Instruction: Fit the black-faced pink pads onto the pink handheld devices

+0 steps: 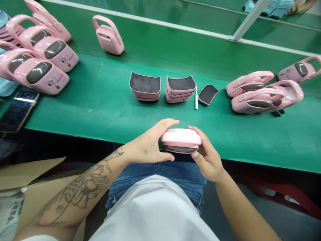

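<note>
Between my two hands, at the table's front edge, is a pink plastic device [181, 135] with a dark glossy panel along its near side. My left hand [152, 142] curves round its left end, fingers behind and thumb in front. At the opposite end, my right hand [207, 155] grips it between thumb and fingers. Beyond it stand a left stack [145, 85] and a right stack [180, 88] of curved dark panels with pink edges. One loose panel [208, 94] lies to their right, beside a thin white-handled tool [196, 100].
Several pink handled devices [50, 75] crowd the left side, with a dark phone [18, 110] before them. More pink devices [260, 97] lie at the right. A single one [109, 36] leans at the back. An open cardboard box [47, 190] is below left.
</note>
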Action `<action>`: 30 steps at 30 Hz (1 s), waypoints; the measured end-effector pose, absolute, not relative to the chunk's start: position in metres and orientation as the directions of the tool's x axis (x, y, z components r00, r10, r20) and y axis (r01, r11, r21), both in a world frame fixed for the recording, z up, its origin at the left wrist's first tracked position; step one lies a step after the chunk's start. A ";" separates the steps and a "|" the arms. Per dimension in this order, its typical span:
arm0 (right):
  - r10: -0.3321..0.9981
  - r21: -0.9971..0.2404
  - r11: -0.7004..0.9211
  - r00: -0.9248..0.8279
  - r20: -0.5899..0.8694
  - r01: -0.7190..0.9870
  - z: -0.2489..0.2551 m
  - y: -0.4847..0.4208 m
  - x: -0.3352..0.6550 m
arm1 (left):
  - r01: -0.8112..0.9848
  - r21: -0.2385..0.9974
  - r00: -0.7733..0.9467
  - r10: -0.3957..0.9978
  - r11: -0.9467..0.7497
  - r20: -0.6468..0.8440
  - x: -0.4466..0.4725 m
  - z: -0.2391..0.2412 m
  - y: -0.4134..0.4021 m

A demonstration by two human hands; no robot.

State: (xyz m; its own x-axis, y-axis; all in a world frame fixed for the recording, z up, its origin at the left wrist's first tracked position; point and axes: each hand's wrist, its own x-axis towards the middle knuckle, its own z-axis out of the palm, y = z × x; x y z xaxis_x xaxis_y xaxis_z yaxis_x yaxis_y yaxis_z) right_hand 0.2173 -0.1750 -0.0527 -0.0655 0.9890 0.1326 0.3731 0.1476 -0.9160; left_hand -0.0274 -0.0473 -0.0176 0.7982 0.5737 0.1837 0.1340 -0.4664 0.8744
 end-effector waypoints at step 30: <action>0.974 -0.887 0.058 0.170 0.152 0.458 -0.066 -0.187 0.197 | -0.098 0.958 0.209 0.935 -0.271 0.286 0.042 -0.057 -0.087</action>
